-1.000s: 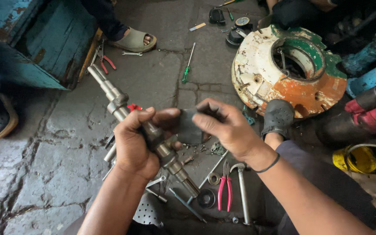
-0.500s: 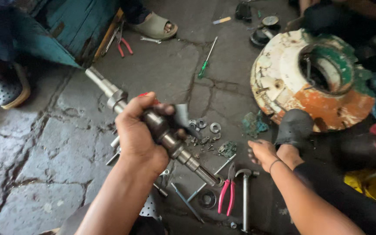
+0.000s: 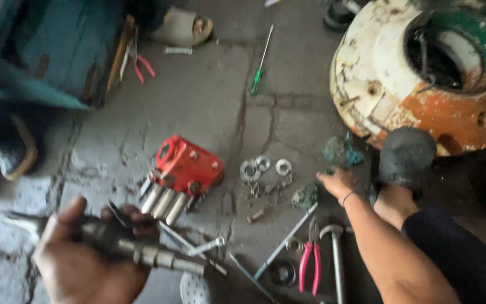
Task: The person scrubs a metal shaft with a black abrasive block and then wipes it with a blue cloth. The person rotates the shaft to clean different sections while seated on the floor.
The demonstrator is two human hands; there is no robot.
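The left hand (image 3: pixel 82 262) has its fingers clamped around a steel shaft (image 3: pixel 142 253), keeping it off the floor; the right hand (image 3: pixel 337 183) reaches toward a greenish rag (image 3: pixel 306 196), whether its fingers are together or apart cannot be told.

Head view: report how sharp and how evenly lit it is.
Head view: motion blur smears the left hand and its metal shaft; the right hand and red tool block read a little sharper; light is soft and dull, without glare; the upper left corner is dark.

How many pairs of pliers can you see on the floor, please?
2. One pair with pink handles lies near the bottom, beside the hammer. Another with red handles lies at top left by the blue box. More may be hidden.
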